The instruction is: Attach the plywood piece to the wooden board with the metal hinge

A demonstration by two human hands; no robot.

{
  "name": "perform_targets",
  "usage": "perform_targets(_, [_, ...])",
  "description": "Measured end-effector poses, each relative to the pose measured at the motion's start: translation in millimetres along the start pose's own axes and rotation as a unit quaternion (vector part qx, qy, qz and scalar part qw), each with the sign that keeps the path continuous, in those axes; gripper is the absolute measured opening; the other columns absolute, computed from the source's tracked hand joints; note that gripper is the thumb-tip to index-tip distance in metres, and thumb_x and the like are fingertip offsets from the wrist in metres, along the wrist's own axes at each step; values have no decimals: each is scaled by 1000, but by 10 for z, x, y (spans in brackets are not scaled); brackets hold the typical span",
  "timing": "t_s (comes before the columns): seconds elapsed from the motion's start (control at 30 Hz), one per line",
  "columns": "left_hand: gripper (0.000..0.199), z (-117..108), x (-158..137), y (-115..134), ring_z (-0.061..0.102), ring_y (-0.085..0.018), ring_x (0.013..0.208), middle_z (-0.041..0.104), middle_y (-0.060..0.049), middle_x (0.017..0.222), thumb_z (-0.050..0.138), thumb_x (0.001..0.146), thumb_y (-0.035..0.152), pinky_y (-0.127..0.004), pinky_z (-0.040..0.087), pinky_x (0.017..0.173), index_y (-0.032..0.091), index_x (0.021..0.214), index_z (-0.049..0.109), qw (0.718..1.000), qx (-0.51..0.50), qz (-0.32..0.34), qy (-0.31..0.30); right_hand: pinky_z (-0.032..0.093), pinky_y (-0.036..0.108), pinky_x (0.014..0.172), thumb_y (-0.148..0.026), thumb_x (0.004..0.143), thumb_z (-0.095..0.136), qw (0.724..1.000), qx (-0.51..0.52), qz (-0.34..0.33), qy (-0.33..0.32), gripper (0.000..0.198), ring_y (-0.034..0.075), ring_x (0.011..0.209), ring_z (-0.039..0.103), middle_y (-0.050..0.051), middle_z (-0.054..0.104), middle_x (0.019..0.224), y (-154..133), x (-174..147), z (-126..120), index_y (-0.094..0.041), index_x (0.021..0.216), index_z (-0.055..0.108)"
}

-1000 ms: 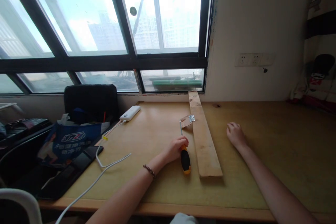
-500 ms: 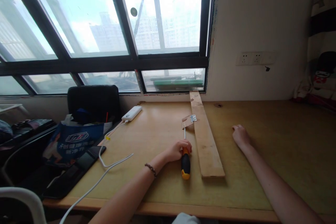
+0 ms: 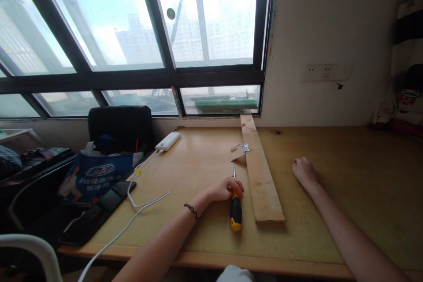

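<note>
My left hand (image 3: 228, 188) is closed round the front of the handle of a black and yellow screwdriver (image 3: 235, 213). Its metal shaft points away from me, with the tip just short of a small wooden piece (image 3: 237, 153). A silver hinge (image 3: 245, 147) joins that piece to the left edge of a long wooden board (image 3: 264, 180), which reaches from near me to the window wall. To the right of the board, my right hand (image 3: 304, 170) rests on the table with its fingers curled in; whether anything is inside them is hidden.
The wooden table (image 3: 205, 233) runs along the wall. A white power bank (image 3: 168, 141) with a white cable (image 3: 115, 239) lies on its left side. Beyond the left edge are a black chair (image 3: 120, 125) and a blue bag (image 3: 99, 176). Wall sockets (image 3: 319, 72) are at right.
The screwdriver has come back slightly toward me with my left hand, and its tip is now apart from the small wooden piece. My right hand has stayed on the table.
</note>
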State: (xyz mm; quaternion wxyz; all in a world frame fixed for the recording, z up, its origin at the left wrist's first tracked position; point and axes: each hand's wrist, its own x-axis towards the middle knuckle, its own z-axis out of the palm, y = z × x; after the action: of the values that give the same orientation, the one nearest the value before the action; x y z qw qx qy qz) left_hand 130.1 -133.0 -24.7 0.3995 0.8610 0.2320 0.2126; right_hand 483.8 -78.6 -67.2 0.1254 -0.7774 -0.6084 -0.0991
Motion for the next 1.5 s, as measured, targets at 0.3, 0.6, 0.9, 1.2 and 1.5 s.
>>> perform_targets(0.3, [23, -10, -13, -16, 52, -19, 104, 68, -2, 86, 48, 69, 9, -45, -9, 105, 20, 72, 69, 999, 33, -6, -9, 39, 28, 74, -19, 80, 38, 999, 3, 21, -25, 31, 23, 90, 53, 15, 57, 92, -44, -28, -64, -10, 92, 66])
perform_targets(0.6, [33, -54, -22, -17, 41, -24, 120, 67, -2, 98, 47, 64, 7, -50, -12, 103, 22, 84, 68, 1000, -18, -12, 0, 40, 32, 71, -12, 79, 38, 999, 5, 14, -29, 31, 25, 85, 55, 19, 57, 87, -16, -44, -122, -8, 89, 67])
perform_targets(0.9, [34, -53, -14, -19, 45, -23, 117, 67, -4, 97, 46, 64, 10, -47, -6, 106, 20, 89, 67, 998, -46, -11, 40, 39, 29, 67, -7, 75, 39, 999, -6, 15, -46, 30, 24, 84, 56, 17, 57, 89, 15, -36, -105, -10, 91, 65])
perform_targets(1.2, [24, -55, -15, 24, 49, -23, 112, 67, -4, 96, 49, 73, 22, -46, 0, 108, 19, 88, 67, 996, -29, -14, 83, 38, 25, 72, -6, 78, 38, 994, 93, -55, 6, 33, 17, 84, 53, 11, 58, 91, -81, 5, -52, -13, 96, 64])
perform_targets(1.5, [20, 5, 5, -10, 52, -21, 107, 67, -6, 95, 48, 79, 26, -46, 8, 108, 18, 84, 65, 994, 20, -7, 110, 40, 25, 75, -8, 80, 38, 966, 210, -125, 81, 29, 17, 83, 53, 9, 57, 87, -386, -181, -225, -13, 92, 64])
